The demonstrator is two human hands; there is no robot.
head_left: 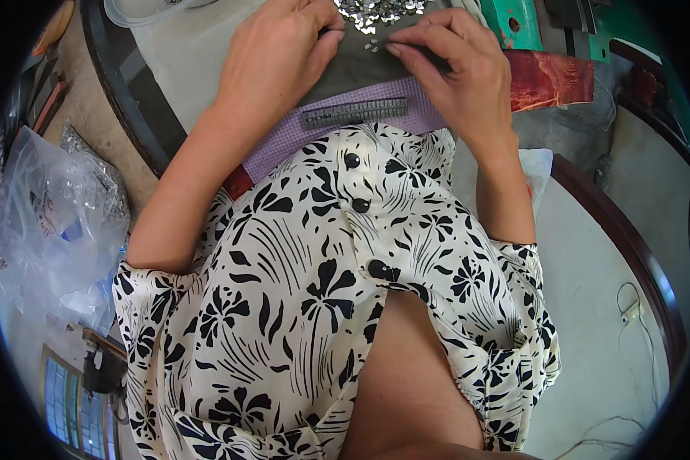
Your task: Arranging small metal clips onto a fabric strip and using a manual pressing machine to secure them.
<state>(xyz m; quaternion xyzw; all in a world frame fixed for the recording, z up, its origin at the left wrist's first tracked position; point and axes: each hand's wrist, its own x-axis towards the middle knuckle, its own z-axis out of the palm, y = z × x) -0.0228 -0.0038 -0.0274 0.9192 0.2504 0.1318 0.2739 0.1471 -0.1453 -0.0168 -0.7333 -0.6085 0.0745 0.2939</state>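
A heap of small shiny silver pieces [379, 9] lies at the top edge on a dark grey cloth [349, 67]. Left of the heap is my left hand [280, 54], fingers curled in and thumb pressed to the forefinger; whatever it may pinch is hidden. My right hand [464, 69] comes in from the other side, thumb and forefinger drawn together beside a few loose silver pieces [372, 46]. Whether a piece is between those fingertips is too small to tell. Nearer my body, a grey slotted strip [356, 113] rests on a purple checked cloth [284, 142].
A clear plastic bag [61, 222] with shiny contents is at the left. A clear plastic container [134, 11] sits at the upper left. Green metal parts [514, 27] and a reddish wooden board [552, 79] border the work on the right. Thin cables [644, 345] trail at lower right.
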